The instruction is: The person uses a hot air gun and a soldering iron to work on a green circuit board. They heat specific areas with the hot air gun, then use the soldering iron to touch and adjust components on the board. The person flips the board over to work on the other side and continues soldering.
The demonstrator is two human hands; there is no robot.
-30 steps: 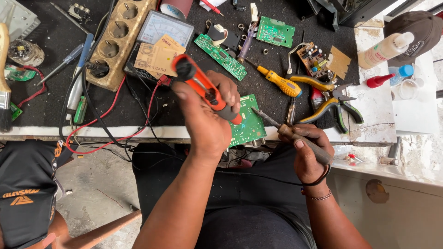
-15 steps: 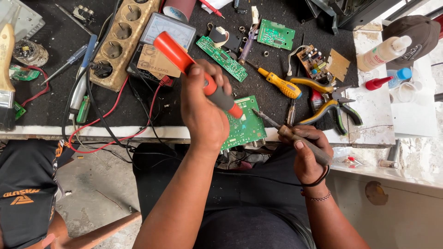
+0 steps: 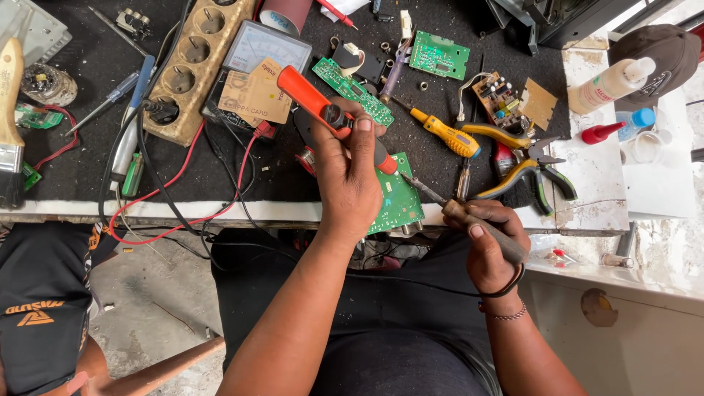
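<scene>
Shifted since half a second ago: orange desoldering pump (image 3: 315, 99) tilted flatter, butt end now toward upper left of frame. Left hand (image 3: 350, 180) grip closed around pump, tip down on green circuit board (image 3: 402, 199) at bench (image 3: 183, 192) front edge, centre frame. Right hand (image 3: 490, 246) grip closed on soldering iron (image 3: 469, 220), tip touching board from right. Yellow screwdriver (image 3: 445, 134) and pliers (image 3: 524, 165) lying right of centre.

My left hand (image 3: 352, 180) tilts the orange desoldering pump (image 3: 326, 114) flatter than a moment ago, its tip now down on the green circuit board (image 3: 402, 202), and my thumb sits on its black button instead of around the barrel.
</scene>
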